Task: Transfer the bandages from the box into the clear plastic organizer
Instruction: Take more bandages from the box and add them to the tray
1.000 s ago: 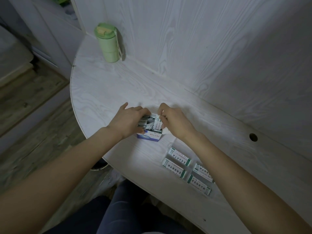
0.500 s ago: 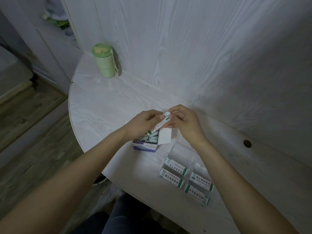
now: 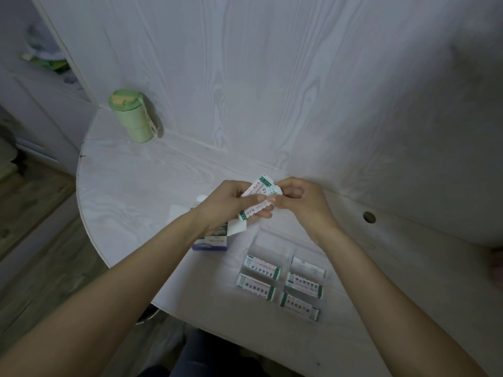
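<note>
Both your hands, left hand (image 3: 231, 202) and right hand (image 3: 296, 202), now pinch a small stack of bandages (image 3: 257, 198), lifted clear of the box (image 3: 211, 239); next stop, the organizer (image 3: 283, 251).

Above the counter (image 3: 130, 186), both hands pinch a small bundle of bandages (image 3: 258, 197): the left hand (image 3: 231, 202) grips its lower part, the right hand (image 3: 296, 202) holds its upper end. Beneath the left wrist sits the open bandage box (image 3: 211, 242), near the counter's front edge. Just right of it lies the clear plastic organizer (image 3: 272, 240), several compartments each holding a wrapped bandage. A green lidded cup (image 3: 133, 118) stands at the far left corner by the wall.
</note>
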`<state>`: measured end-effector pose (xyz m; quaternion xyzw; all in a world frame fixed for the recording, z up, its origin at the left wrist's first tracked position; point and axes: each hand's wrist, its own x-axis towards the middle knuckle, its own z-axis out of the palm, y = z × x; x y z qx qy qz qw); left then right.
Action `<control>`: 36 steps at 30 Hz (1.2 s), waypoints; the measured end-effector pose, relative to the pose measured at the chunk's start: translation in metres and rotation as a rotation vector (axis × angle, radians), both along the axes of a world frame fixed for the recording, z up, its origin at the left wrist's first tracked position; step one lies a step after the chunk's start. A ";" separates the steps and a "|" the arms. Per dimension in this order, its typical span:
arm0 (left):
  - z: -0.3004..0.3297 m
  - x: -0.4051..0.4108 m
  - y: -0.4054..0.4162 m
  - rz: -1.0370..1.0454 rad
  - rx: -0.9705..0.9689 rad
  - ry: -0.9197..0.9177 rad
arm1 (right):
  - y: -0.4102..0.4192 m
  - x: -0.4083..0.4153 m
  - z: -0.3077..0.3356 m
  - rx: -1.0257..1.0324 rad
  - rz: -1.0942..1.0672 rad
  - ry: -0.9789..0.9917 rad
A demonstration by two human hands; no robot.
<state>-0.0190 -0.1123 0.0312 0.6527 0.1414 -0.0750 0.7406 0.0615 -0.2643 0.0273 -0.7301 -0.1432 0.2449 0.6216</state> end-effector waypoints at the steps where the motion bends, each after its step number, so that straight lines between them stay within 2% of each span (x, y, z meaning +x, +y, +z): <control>1: -0.001 0.001 -0.003 -0.008 -0.014 0.011 | -0.004 0.000 -0.002 -0.013 -0.027 -0.012; 9: -0.023 0.005 -0.010 0.011 0.358 -0.093 | -0.022 -0.021 -0.029 0.087 -0.123 -0.032; 11: -0.033 0.004 -0.010 0.035 0.361 -0.129 | -0.022 -0.026 -0.038 0.120 -0.130 -0.050; 19: -0.068 -0.008 -0.018 0.076 0.368 -0.325 | -0.029 -0.040 -0.073 0.031 -0.238 -0.191; 27: -0.092 -0.037 -0.025 0.062 0.491 -0.461 | -0.044 -0.077 -0.097 0.161 -0.224 -0.257; 32: -0.102 -0.053 -0.019 0.184 0.520 -0.465 | -0.052 -0.095 -0.107 0.071 -0.298 -0.337; 36: -0.103 -0.065 -0.014 0.247 0.607 -0.469 | -0.054 -0.098 -0.120 -0.077 -0.403 -0.353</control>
